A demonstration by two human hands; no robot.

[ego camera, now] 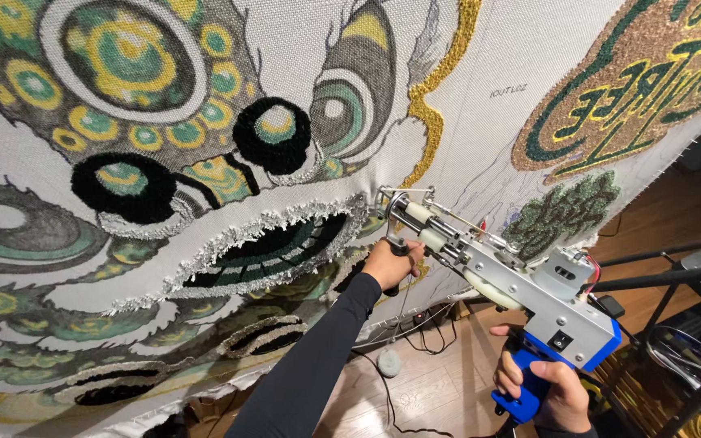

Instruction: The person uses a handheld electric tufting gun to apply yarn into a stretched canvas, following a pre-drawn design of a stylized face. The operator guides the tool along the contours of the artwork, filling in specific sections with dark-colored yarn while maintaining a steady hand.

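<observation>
Blue-handled metal tufting gun (521, 296) against white stretched cloth (521, 65).
My left hand (391, 264) clamps its front grip, my right hand (549, 389) its blue handle.

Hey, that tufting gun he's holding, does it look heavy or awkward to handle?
Probably hefty: the tufting gun is mostly metal, and both the left hand and right hand grip it. Likely front-heavy, since its long body reaches toward the cloth.

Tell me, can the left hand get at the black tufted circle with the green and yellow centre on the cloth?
Probably yes: the left hand grips the tufting gun's front handle just below the black tufted circle, nothing lying between.
</observation>
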